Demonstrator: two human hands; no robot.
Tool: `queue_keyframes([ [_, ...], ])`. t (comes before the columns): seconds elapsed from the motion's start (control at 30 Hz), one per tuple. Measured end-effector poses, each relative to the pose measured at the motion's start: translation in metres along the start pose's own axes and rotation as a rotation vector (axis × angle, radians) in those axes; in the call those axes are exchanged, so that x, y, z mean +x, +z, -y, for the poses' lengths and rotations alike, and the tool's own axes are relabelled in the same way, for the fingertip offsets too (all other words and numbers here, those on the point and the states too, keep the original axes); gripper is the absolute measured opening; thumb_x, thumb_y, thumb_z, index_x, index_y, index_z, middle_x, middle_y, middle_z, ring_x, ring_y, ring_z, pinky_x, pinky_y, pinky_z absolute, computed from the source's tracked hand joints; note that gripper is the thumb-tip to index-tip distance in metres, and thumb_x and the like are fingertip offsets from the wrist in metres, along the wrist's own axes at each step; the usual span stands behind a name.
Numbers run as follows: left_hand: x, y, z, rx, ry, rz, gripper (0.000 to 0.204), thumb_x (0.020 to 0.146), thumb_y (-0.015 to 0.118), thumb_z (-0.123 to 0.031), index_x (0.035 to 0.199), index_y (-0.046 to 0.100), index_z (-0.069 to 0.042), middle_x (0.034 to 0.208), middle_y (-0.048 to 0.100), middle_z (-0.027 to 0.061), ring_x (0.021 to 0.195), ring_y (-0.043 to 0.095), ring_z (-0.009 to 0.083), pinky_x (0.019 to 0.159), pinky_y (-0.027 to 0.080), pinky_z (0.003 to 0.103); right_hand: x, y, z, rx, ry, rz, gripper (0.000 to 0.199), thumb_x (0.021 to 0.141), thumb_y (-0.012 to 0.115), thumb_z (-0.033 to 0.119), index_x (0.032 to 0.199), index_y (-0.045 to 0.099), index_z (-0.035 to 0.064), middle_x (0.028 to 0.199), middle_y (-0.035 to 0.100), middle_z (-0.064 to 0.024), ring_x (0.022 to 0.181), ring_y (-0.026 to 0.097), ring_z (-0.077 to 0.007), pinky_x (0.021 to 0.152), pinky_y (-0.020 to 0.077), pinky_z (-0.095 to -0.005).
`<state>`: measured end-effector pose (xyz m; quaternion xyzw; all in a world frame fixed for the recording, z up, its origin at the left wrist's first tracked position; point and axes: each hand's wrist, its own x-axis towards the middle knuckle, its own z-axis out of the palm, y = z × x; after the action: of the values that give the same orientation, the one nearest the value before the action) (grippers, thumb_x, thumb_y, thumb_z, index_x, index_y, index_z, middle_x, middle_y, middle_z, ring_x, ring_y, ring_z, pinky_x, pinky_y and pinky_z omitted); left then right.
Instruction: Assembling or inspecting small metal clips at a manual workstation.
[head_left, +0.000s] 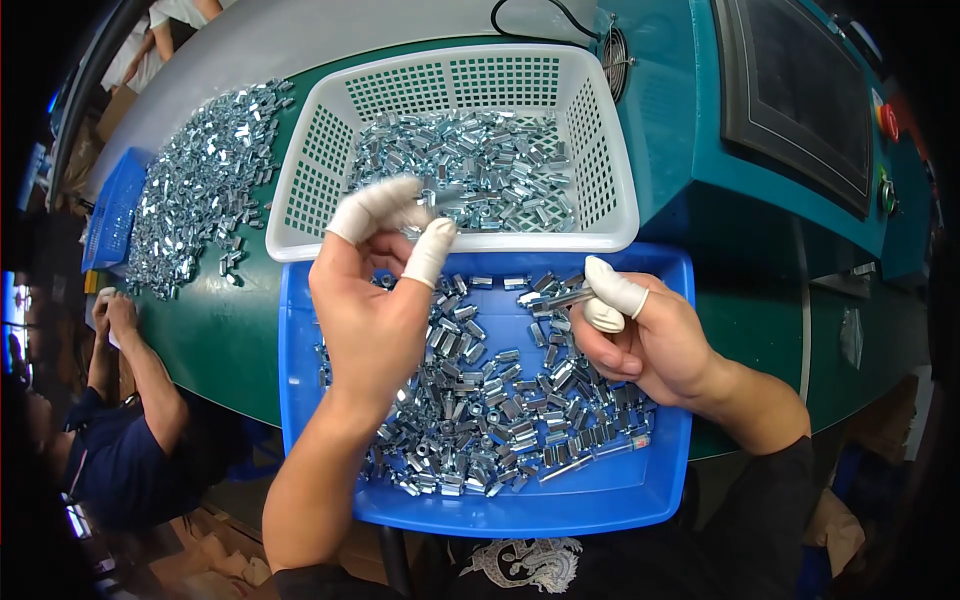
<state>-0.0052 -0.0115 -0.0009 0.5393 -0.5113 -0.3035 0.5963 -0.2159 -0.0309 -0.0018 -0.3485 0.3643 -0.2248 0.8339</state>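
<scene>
My left hand (372, 290), with white finger cots on thumb and fingers, hangs over the front rim of the white basket (450, 242). Its thumb and fingers are apart, and the fingertips are blurred. A smeared metallic streak (447, 194) shows beside them; whether it is a moving part I cannot tell. Above the right side of the blue tray (610, 508), my right hand (645, 335) pinches a thin metal rod (565, 297) between covered thumb and finger. The rod's tip points left, close to small hex metal spacers (470, 410) that fill much of the tray.
More spacers (465, 160) lie in the basket, with a large heap (205, 190) on the green table to the left. A slim pen-like tool (595, 460) rests in the tray. At right stands a green machine (660, 150) with a screen; another person's hands (115, 315) are far left.
</scene>
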Motion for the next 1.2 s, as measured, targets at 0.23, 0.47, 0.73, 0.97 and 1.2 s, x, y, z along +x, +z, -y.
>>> queue_keyframes([
  [0.23,-0.016,0.004,0.0,0.701,0.301,0.241,0.009,0.073,0.071,-0.005,0.08,0.066,-0.002,0.074,0.061,0.0064,0.051,0.051,0.012,0.047,0.04,0.025,0.0,-0.001,-0.002,-0.065,-0.051,0.023,0.051,0.099,0.03,0.037,0.059,0.044,0.0071,0.049,0.041,-0.0008,0.04,0.03,-0.0051,0.039,0.0248,-0.0216],
  [0.47,-0.035,0.018,0.022,1.165,0.283,0.411,0.018,0.078,0.059,-0.009,0.093,0.061,-0.001,0.08,0.053,0.011,0.073,0.057,0.028,0.063,0.049,0.038,-0.003,0.002,0.0,-0.137,-0.057,0.008,0.05,0.098,0.033,0.037,0.061,0.046,0.0069,0.051,0.044,-0.0017,0.04,0.03,-0.0046,0.04,0.0258,-0.0206],
  [0.73,-0.034,0.016,0.022,0.942,0.16,0.47,0.022,0.071,0.066,-0.004,0.093,0.064,-0.007,0.077,0.054,0.0099,0.069,0.057,0.028,0.061,0.046,0.038,-0.002,0.0,-0.003,-0.185,-0.114,0.016,0.049,0.098,0.034,0.037,0.062,0.046,0.0069,0.052,0.045,-0.001,0.041,0.03,-0.0043,0.041,0.0257,-0.0203],
  [0.97,-0.029,0.012,-0.005,0.517,-0.025,0.43,0.015,0.079,0.066,-0.002,0.093,0.062,-0.001,0.08,0.064,0.0069,0.072,0.059,0.0128,0.066,0.047,0.026,-0.009,0.006,-0.005,-0.394,-0.332,-0.114,0.043,0.099,0.035,0.032,0.067,0.048,0.0066,0.055,0.048,0.0003,0.044,0.034,-0.0035,0.043,0.0284,-0.0193],
  [1.2,-0.033,0.004,-0.009,0.101,-0.042,0.45,0.018,0.078,0.066,0.006,0.095,0.061,0.003,0.094,0.062,0.0091,0.085,0.059,0.0134,0.077,0.047,0.026,-0.006,0.004,-0.007,-0.394,-0.386,-0.109,0.039,0.098,0.042,0.025,0.065,0.049,0.0039,0.056,0.048,0.0007,0.053,0.042,-0.0062,0.05,0.036,-0.0244],
])
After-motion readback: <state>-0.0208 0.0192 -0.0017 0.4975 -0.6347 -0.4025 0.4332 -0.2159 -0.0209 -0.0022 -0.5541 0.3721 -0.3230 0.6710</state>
